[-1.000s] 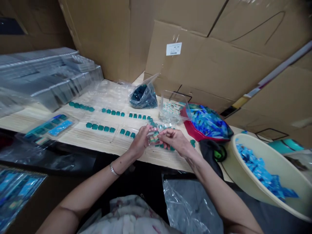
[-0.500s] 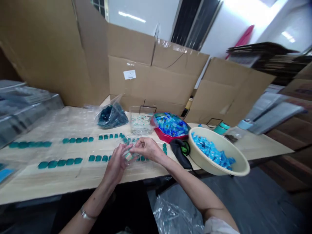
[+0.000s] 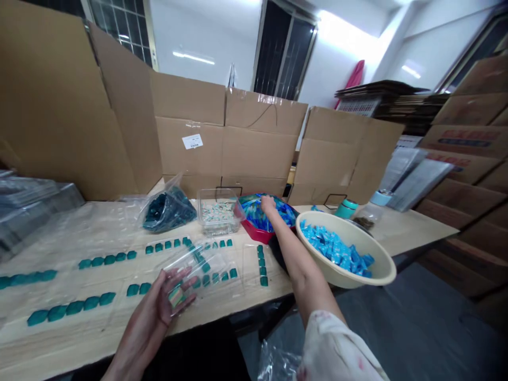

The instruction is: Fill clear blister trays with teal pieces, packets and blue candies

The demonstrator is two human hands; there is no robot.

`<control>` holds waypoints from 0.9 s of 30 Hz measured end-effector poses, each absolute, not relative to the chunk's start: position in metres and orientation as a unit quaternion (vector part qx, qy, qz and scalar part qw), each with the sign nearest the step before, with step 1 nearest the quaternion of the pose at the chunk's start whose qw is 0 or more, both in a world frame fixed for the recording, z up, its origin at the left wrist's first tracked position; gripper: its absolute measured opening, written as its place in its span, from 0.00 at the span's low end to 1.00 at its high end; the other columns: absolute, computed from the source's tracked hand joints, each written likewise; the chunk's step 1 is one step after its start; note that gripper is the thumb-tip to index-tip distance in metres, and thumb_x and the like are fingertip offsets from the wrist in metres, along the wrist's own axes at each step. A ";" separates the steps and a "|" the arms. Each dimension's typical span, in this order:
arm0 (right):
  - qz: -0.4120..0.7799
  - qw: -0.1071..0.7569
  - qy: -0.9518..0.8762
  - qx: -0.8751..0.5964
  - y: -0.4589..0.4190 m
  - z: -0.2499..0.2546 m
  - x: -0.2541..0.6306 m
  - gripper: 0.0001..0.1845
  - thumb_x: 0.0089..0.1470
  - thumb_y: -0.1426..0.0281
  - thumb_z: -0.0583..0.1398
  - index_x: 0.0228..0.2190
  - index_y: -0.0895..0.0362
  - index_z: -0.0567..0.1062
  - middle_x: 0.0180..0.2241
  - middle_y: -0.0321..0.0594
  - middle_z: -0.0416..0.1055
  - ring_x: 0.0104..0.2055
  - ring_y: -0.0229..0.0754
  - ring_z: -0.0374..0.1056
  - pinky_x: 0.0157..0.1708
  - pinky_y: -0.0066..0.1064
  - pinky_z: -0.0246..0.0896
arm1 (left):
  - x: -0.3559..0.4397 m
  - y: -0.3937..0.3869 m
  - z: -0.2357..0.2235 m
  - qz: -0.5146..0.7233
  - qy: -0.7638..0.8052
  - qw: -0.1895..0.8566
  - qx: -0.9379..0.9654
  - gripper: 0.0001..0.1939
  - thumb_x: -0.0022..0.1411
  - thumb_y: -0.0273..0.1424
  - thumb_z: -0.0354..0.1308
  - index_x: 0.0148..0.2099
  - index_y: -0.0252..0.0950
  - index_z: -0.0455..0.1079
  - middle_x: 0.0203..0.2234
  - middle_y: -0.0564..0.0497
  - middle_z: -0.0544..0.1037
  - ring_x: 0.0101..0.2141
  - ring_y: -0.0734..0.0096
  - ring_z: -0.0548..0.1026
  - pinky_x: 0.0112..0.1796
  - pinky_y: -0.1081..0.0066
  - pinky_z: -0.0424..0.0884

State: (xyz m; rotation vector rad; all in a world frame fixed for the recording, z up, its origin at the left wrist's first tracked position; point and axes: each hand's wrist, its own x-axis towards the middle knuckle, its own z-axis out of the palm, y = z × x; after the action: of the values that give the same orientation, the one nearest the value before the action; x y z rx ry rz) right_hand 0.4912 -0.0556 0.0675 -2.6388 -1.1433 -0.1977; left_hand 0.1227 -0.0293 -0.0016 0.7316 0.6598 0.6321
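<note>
My left hand cradles a clear plastic box, tilted above the table, with its fingers curled under it. A small pale piece with cream, green and pinkish bands shows through the plastic near the fingers. My right hand reaches down into the red tray, at the far side of its heap of blue wrapped pieces. Its fingertips are hidden, so whether it grips a piece does not show. Rows of teal pieces in clear plastic lie around the left hand.
Behind the rows stand a bag of dark teal pieces and a clear tub of small pale packets. A cream basin of blue packets overhangs the front edge at right. Cardboard panels line the back.
My right hand has left the clear box beside my left hand and moved right and away from me to the red tray. My left hand still holds the box, and the view has shifted.
</note>
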 end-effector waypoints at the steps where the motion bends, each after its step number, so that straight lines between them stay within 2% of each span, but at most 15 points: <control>1: -0.060 0.126 -0.396 -0.908 -0.062 0.066 0.497 0.15 0.57 0.66 0.55 0.45 0.58 0.67 0.46 0.45 0.65 0.44 0.42 0.65 0.42 0.40 0.63 | 0.121 -0.029 -0.002 0.295 0.315 0.833 0.347 0.12 0.58 0.31 0.54 0.44 0.35 0.68 0.50 0.42 0.70 0.47 0.54 0.71 0.41 0.56 0.73; 5: -0.042 0.140 -0.406 -0.902 -0.068 0.056 0.507 0.14 0.57 0.66 0.55 0.45 0.56 0.68 0.46 0.43 0.65 0.44 0.41 0.65 0.42 0.37 0.64 | 0.122 -0.029 -0.006 0.287 0.309 0.839 0.343 0.15 0.57 0.34 0.56 0.46 0.34 0.67 0.51 0.41 0.69 0.48 0.53 0.70 0.41 0.57 0.73; 9: -0.052 0.206 -0.415 -0.885 -0.059 0.055 0.502 0.14 0.57 0.66 0.54 0.44 0.57 0.69 0.45 0.45 0.66 0.43 0.41 0.65 0.42 0.37 0.64 | 0.127 -0.028 -0.008 0.288 0.285 0.854 0.327 0.15 0.57 0.36 0.55 0.46 0.34 0.65 0.51 0.39 0.69 0.48 0.52 0.70 0.41 0.57 0.72; 11: -0.065 0.261 -0.418 -0.868 -0.056 0.058 0.491 0.15 0.60 0.66 0.50 0.42 0.60 0.69 0.45 0.52 0.66 0.43 0.43 0.66 0.41 0.37 0.63 | 0.129 -0.026 -0.009 0.292 0.281 0.853 0.330 0.16 0.58 0.38 0.54 0.46 0.33 0.65 0.50 0.38 0.69 0.46 0.53 0.71 0.40 0.58 0.73; 13: -0.073 0.318 -0.428 -0.843 -0.059 0.061 0.471 0.21 0.62 0.66 0.42 0.44 0.63 0.68 0.46 0.57 0.66 0.43 0.45 0.67 0.41 0.36 0.62 | 0.131 -0.024 -0.011 0.291 0.286 0.848 0.338 0.18 0.58 0.41 0.53 0.46 0.33 0.64 0.50 0.38 0.70 0.44 0.54 0.73 0.35 0.60 0.74; 15: -0.065 0.392 -0.455 -0.797 -0.071 0.061 0.441 0.23 0.62 0.64 0.38 0.48 0.61 0.63 0.48 0.55 0.65 0.41 0.42 0.68 0.39 0.34 0.63 | 0.132 -0.024 -0.013 0.292 0.289 0.842 0.350 0.20 0.58 0.43 0.52 0.46 0.34 0.63 0.49 0.38 0.70 0.41 0.55 0.75 0.31 0.63 0.75; 16: -0.051 0.437 -0.474 -0.763 -0.079 0.061 0.422 0.22 0.62 0.63 0.39 0.49 0.58 0.62 0.48 0.52 0.66 0.40 0.40 0.69 0.39 0.32 0.64 | 0.132 -0.024 -0.014 0.294 0.289 0.839 0.356 0.21 0.57 0.44 0.52 0.47 0.34 0.63 0.49 0.38 0.70 0.40 0.56 0.75 0.29 0.64 0.75; 18: 0.033 0.580 -0.507 -0.637 -0.096 0.056 0.384 0.16 0.59 0.60 0.48 0.44 0.54 0.66 0.45 0.47 0.69 0.34 0.38 0.69 0.37 0.33 0.65 | 0.132 -0.027 -0.014 0.297 0.286 0.834 0.368 0.22 0.57 0.45 0.51 0.47 0.35 0.62 0.49 0.38 0.70 0.38 0.57 0.76 0.28 0.65 0.75; 20: 0.114 0.617 -0.519 -0.580 -0.109 0.048 0.350 0.13 0.55 0.60 0.53 0.39 0.53 0.69 0.41 0.43 0.72 0.31 0.37 0.69 0.35 0.33 0.66 | 0.131 -0.031 -0.012 0.295 0.285 0.830 0.379 0.22 0.57 0.46 0.51 0.48 0.35 0.62 0.48 0.39 0.71 0.38 0.58 0.76 0.27 0.66 0.75; 23: 0.155 0.592 -0.525 -0.592 -0.113 0.034 0.315 0.11 0.56 0.62 0.53 0.37 0.54 0.70 0.39 0.41 0.73 0.31 0.38 0.69 0.35 0.33 0.66 | 0.132 -0.038 -0.007 0.282 0.285 0.829 0.390 0.23 0.57 0.46 0.51 0.49 0.36 0.62 0.47 0.39 0.71 0.37 0.58 0.76 0.25 0.66 0.75; 25: 0.131 0.543 -0.562 -0.610 -0.112 0.027 0.303 0.11 0.56 0.63 0.53 0.36 0.54 0.72 0.39 0.41 0.73 0.38 0.40 0.69 0.40 0.35 0.64 | 0.131 -0.042 -0.003 0.273 0.293 0.827 0.394 0.22 0.57 0.45 0.52 0.49 0.37 0.63 0.48 0.40 0.71 0.36 0.58 0.77 0.25 0.67 0.74; 27: 0.065 0.486 -0.610 -0.623 -0.116 0.025 0.300 0.10 0.55 0.64 0.55 0.37 0.53 0.73 0.44 0.41 0.71 0.47 0.42 0.65 0.49 0.36 0.59 | 0.128 -0.045 0.000 0.264 0.307 0.824 0.397 0.21 0.57 0.43 0.53 0.50 0.37 0.63 0.48 0.41 0.71 0.37 0.58 0.77 0.25 0.68 0.74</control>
State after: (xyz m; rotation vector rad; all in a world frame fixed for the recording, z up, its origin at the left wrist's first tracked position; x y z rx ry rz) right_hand 0.3003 -0.1157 0.0253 -1.5158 -1.4834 0.1575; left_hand 0.1281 -0.0448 -0.0001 0.8446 0.6529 0.5622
